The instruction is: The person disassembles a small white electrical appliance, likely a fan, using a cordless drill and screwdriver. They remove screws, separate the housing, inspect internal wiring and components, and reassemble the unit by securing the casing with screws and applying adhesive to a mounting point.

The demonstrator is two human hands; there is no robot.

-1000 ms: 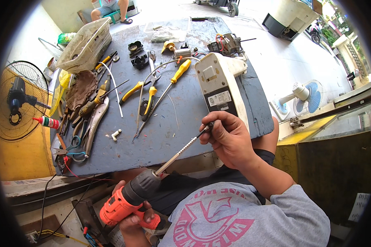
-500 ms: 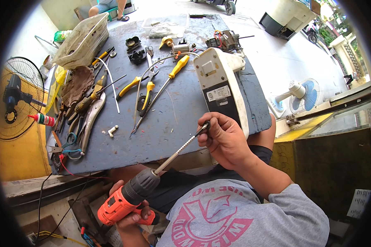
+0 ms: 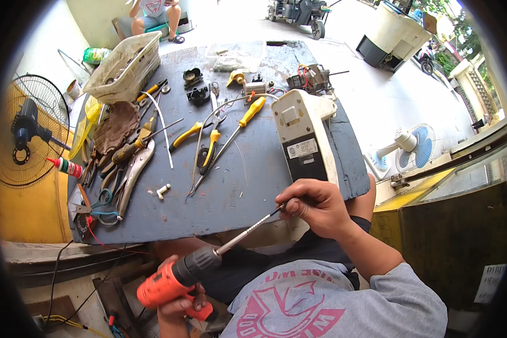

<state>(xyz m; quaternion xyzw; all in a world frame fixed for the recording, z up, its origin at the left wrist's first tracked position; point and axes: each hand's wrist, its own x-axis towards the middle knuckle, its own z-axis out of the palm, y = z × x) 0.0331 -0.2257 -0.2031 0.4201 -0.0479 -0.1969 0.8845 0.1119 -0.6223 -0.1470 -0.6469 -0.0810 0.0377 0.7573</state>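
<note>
Drill (image 3: 164, 284) and rod (image 3: 247, 232) at the near edge of the table (image 3: 146, 225). The left hand (image 3: 177, 305) is closed around the drill's handle, fingers wrapped about it; the chuck (image 3: 201, 260) points up and to the right. The slim rod extends from the chuck, its upper part pale and ridged. The right hand (image 3: 316, 207) is closed in a pinch, thumb and forefinger at the rod's dark far end. On the table: white housing (image 3: 287, 114), beyond the right hand; yellow screwdriver (image 3: 252, 112), left of the housing; pliers (image 3: 213, 145), beside the screwdriver; plastic basket (image 3: 143, 66), toward the far left corner
</note>
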